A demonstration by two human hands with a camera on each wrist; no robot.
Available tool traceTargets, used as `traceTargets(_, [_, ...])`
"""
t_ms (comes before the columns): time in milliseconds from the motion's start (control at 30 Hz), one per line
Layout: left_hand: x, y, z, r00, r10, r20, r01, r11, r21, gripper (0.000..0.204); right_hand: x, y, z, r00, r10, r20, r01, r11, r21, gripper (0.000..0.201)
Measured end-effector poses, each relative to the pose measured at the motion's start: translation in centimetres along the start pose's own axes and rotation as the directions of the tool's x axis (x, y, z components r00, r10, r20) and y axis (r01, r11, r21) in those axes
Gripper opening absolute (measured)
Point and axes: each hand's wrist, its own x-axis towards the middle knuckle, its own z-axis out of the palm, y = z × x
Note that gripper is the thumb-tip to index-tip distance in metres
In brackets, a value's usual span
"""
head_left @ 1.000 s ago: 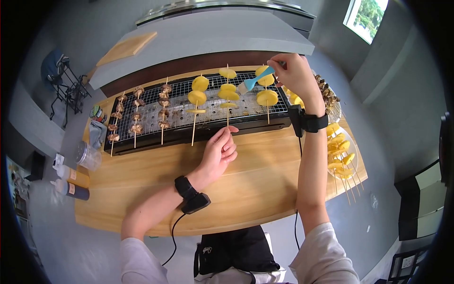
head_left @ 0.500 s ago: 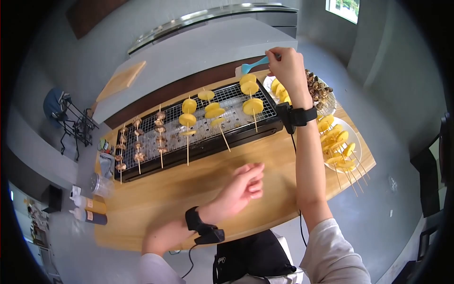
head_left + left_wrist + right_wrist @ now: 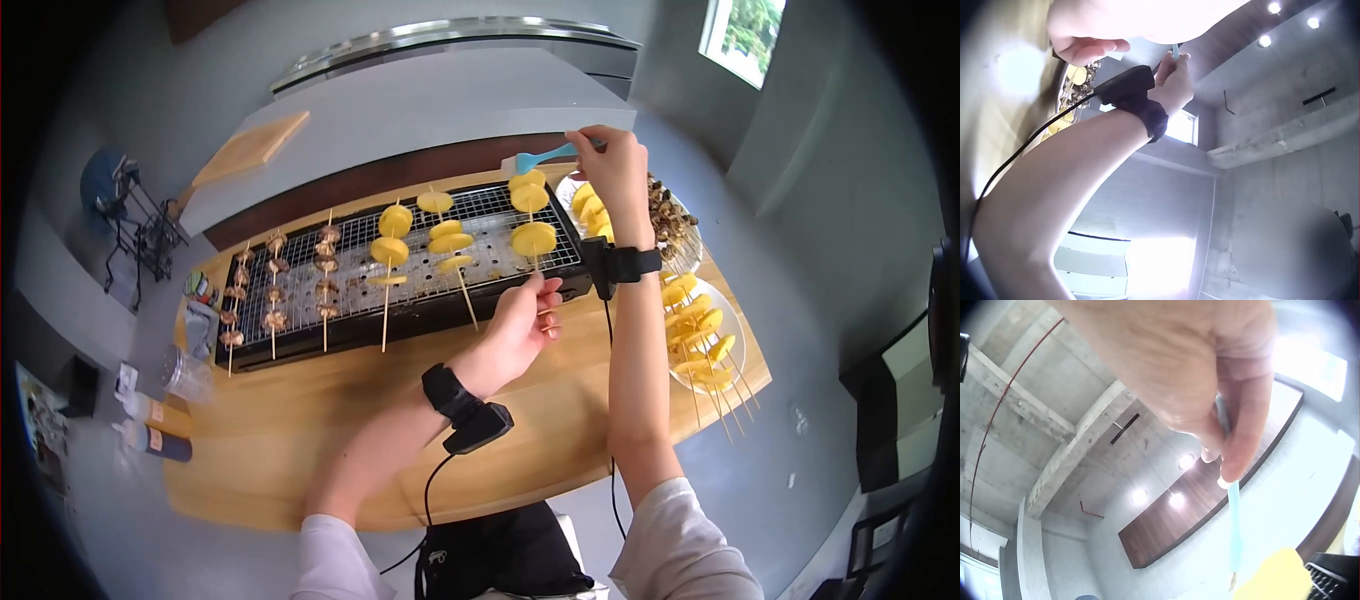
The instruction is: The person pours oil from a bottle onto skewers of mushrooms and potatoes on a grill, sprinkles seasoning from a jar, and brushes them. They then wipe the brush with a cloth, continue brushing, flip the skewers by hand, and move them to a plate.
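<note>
My right hand (image 3: 615, 172) pinches the blue handle of a basting brush (image 3: 547, 156). Its pale bristles are at the far end of the rightmost potato skewer (image 3: 533, 238) on the grill (image 3: 490, 262). In the right wrist view, thumb and finger close on the brush handle (image 3: 1234, 519) near a yellow potato slice (image 3: 1279, 575). My left hand (image 3: 515, 325) holds the near end of that same skewer at the grill's front edge. Two more potato skewers and three mushroom skewers (image 3: 275, 285) lie across the grate to the left.
Right of the grill stand a plate (image 3: 735, 315) of potato skewers and another plate with potato and mushroom skewers (image 3: 668, 215). Sauce bottles (image 3: 160, 440) and a clear jar (image 3: 187, 375) are at the table's left. A cutting board (image 3: 250, 150) lies on the counter behind.
My left hand let go of the middle potato skewer and moved right to grip the rightmost one. The brush moved from the middle skewer to the rightmost skewer's far end.
</note>
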Motion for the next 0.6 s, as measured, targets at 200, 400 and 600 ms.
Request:
traceTargets(200, [0.4,-0.5,-0.5,0.969,0.137,0.207,-0.141,0.990,0.007,0.019,0.2,-0.5,0.5,1.000,0.021,0.011,-0.020,0.999,-0.042,0.024])
traceTargets(400, [-0.2,-1.9,-0.6,0.960,0.248,0.128,-0.258,0.964,0.067,0.020,0.2,-1.2,0.2,0.999,0.041,0.015,-0.040,0.997,-0.069,0.026])
traceTargets(600, [-0.5,-2.4,-1.1,0.945,0.309,0.112,-0.323,0.935,0.146,0.024,-0.2,-1.8,0.9,0.995,0.025,0.091,-0.019,0.998,-0.067,0.026])
